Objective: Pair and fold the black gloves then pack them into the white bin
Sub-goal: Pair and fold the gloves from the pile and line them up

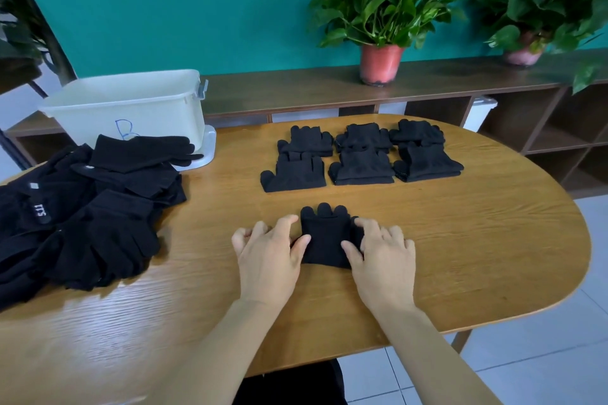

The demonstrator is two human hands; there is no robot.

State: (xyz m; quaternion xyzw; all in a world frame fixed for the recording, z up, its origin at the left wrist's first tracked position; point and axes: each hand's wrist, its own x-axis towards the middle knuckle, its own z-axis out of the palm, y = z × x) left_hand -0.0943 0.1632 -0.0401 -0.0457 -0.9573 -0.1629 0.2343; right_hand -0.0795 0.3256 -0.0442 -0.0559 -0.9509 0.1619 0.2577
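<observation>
The folded pair (325, 237) is lying on the table (460, 240) directly between the two hands, its long axis running six to twelve o'clock with the rounded fingertips pointing to twelve. The left grip (268, 245) is pinching the bundle's nine o'clock edge, thumb lying on top and curled fingers touching the upper corner. The right grip (381, 248) is doing the same at the three o'clock edge, thumb on the cloth. Neither hand is nearer; the bundle is sitting squarely between them.

The six finished pairs (362, 154) are resting in two rows at about twelve to one o'clock, apart from the bundle, so a short push straight ahead is probably what is coming. The white bin (131, 102) is standing at ten o'clock, closer to the left grip, should packing come first. The loose glove heap (82, 207) is waiting at nine o'clock, also on the left side.
</observation>
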